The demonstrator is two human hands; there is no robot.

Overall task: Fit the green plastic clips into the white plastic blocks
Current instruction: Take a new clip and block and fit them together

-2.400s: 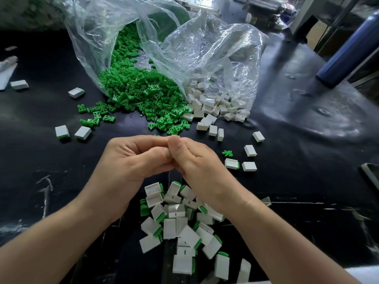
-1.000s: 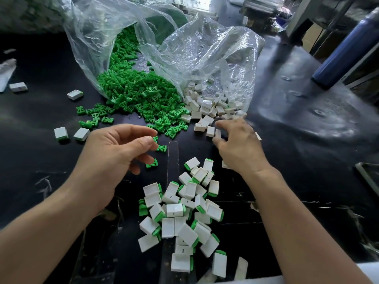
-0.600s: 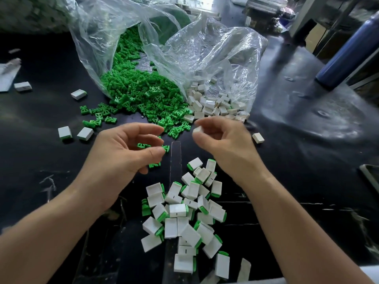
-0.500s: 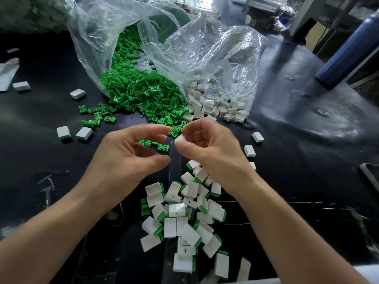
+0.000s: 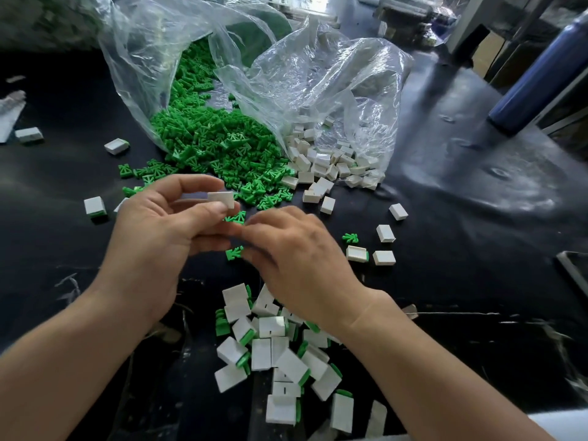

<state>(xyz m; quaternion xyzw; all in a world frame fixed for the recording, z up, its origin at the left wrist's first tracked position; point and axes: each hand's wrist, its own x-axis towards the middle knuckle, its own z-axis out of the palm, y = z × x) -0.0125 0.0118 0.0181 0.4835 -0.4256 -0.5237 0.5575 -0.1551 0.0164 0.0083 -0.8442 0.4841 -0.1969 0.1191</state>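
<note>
Two hands meet just above the middle of the head view, our only one. Our left hand point(image 5: 165, 237) pinches a white block point(image 5: 221, 198) between thumb and forefinger, its other fingers curled underneath. Our right hand point(image 5: 296, 259), back to the camera, bends its fingers toward the left; the tips are blurred, so we cannot tell whether they pinch anything. One loose clip point(image 5: 234, 217) shows in the gap between the hands, right under the block, and another point(image 5: 234, 252) lies just below it. The clip heap point(image 5: 216, 144) spills from a clear bag point(image 5: 318, 74) at upper centre, with bare blocks point(image 5: 324, 160) beside it to the right. A pile of finished pieces point(image 5: 273, 345) sits at lower centre on the black table point(image 5: 477, 218). We judge the step in hand to be bringing a clip to the block. To do it well we should turn the block so its open side faces the right hand and take the clip by its wide end. Then we line its prongs up square with the opening and push straight until only a green edge shows, as on the finished pieces. A crooked entry would likely jam, so we hold the block steady without squeezing its walls.
</note>
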